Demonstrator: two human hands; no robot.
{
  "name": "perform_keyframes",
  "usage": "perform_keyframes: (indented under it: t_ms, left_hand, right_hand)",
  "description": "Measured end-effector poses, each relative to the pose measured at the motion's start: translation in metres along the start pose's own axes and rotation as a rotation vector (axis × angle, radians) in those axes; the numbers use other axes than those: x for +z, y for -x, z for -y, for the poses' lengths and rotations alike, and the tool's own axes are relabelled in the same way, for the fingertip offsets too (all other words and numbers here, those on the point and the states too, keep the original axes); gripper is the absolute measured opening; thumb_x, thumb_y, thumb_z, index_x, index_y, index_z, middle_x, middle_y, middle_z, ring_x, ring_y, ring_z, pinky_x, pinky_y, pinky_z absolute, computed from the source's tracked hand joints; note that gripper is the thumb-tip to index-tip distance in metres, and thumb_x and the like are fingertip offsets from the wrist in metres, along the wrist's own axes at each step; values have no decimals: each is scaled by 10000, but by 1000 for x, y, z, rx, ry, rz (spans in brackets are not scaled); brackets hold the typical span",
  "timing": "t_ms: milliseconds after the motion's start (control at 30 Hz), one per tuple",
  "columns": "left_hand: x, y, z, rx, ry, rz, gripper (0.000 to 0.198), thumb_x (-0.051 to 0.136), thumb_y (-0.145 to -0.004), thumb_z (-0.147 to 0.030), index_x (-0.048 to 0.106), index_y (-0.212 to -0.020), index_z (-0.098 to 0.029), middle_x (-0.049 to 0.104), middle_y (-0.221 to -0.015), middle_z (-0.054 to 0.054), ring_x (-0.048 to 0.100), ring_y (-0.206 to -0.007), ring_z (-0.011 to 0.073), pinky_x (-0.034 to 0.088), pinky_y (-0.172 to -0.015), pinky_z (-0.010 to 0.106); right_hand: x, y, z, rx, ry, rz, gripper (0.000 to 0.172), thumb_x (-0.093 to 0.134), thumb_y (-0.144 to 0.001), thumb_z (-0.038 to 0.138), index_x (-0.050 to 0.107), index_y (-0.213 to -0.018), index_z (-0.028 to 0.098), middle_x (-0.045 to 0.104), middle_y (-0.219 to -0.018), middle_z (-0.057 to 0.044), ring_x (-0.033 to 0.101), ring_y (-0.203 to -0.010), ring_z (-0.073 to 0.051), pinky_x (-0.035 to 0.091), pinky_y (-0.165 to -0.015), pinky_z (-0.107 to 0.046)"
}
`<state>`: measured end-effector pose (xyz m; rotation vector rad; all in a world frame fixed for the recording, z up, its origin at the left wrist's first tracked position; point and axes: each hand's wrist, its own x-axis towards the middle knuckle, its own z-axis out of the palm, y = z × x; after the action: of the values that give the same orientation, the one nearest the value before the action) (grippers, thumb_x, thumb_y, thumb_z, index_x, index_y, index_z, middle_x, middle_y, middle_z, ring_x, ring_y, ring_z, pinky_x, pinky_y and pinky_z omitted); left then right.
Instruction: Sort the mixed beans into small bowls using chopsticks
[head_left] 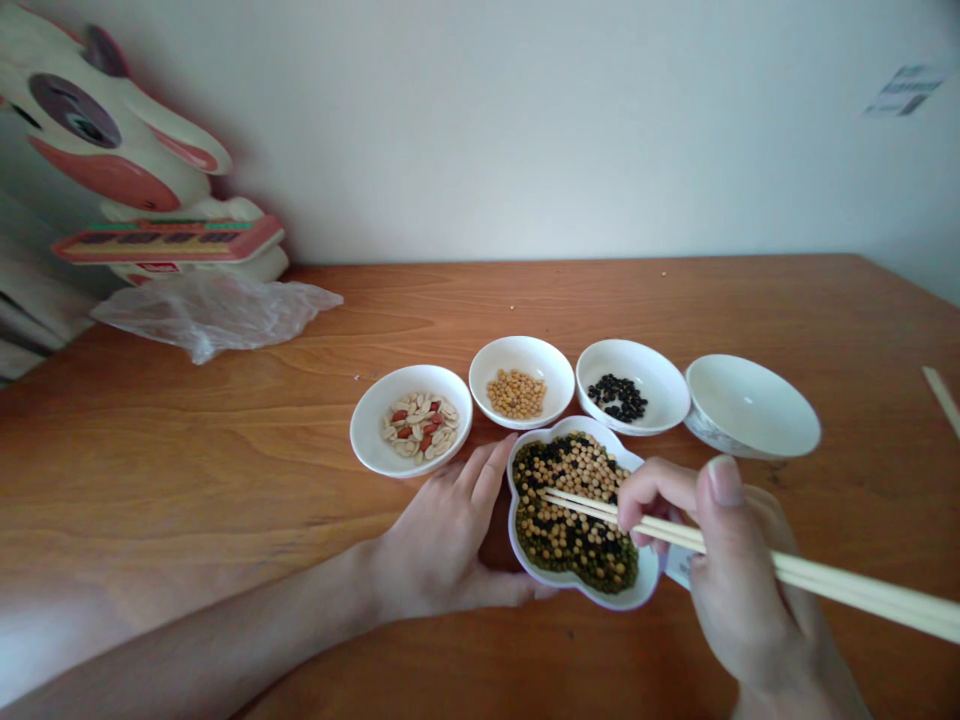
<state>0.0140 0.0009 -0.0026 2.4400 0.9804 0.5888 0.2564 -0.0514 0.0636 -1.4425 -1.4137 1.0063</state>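
A white flower-shaped dish (646,592) sits at the near edge of the wooden tabletop (225,470), and it is heaped with mixed beans (574,525): yellow, black and small dark green ones together. The right hand (731,570) is clenched around a pair of wooden chopsticks (825,578), whose tips lie low over the middle of the heap; whether they pinch a bean cannot be told. The left hand (442,545) lies released and flat on the tabletop, fingers spread and touching the dish's left rim, gripping nothing. Behind the dish stand 4 round white bowls in a row. The leftmost bowl (367,430) holds peanuts (418,424), some pale and some red-skinned. The second bowl (517,350) holds a small patch of yellow soybeans (516,393), and the third bowl (645,355) a smaller scatter of black beans (617,397). The fourth bowl (750,405), patterned outside, holds nothing, and no green beans show in any bowl. Judging by this, the sorting is at an early stage: each bowl's share is slight, while the dish remains nearly full. Farther left lie a crumpled plastic bag (210,310) and a cartoon animal toy (120,150).
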Motion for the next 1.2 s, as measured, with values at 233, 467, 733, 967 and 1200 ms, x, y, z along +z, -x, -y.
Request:
perform_keyframes:
  t_ms: [233,467,733,967,1200]
  left_hand:
    - [-3,-1,-2,-9,35,-11,1247,913,-739,-659,211,-1665,-209,574,-1558,230,621,-1430,430,534,-1216,595]
    - [-3,-1,-1,0,32,-8,1260,903,-750,-678,196,-1687,-221,567,-1567,225,609,-1441,433,533,-1213,599]
    - [-2,0,0,-12,17,4,1256,902,-748,-678,191,-1671,-208,557,-1573,232,608,-1442,426,536,-1215,593]
    - [-2,0,1,12,4,-3,1270,886,-767,-691,145,-1682,-217,558,-1561,239,614,-1433,433,538,-1208,607]
    - [0,1,1,6,-15,6,1266,881,-768,-697,144,-1669,-197,553,-1558,257,618,-1425,437,548,-1203,603]
  right_hand:
    - [2,2,3,-1,12,-4,768,264,-1079,750,665,-696,218,545,-635,-25,503,-604,-167,359,-565,-312]
    - [1,3,4,18,23,4,743,274,-1084,732,671,-707,230,540,-637,-25,486,-602,-179,341,-573,-334]
    - [0,4,2,25,25,15,741,259,-1087,727,665,-718,228,540,-645,-25,496,-605,-179,357,-583,-336]
    - [-2,1,-6,-41,29,39,772,205,-1094,713,678,-722,230,562,-629,-29,512,-582,-177,371,-539,-320]
    - [3,1,5,-4,12,15,781,241,-1076,755,674,-697,227,551,-629,-30,509,-594,-176,369,-544,-318]
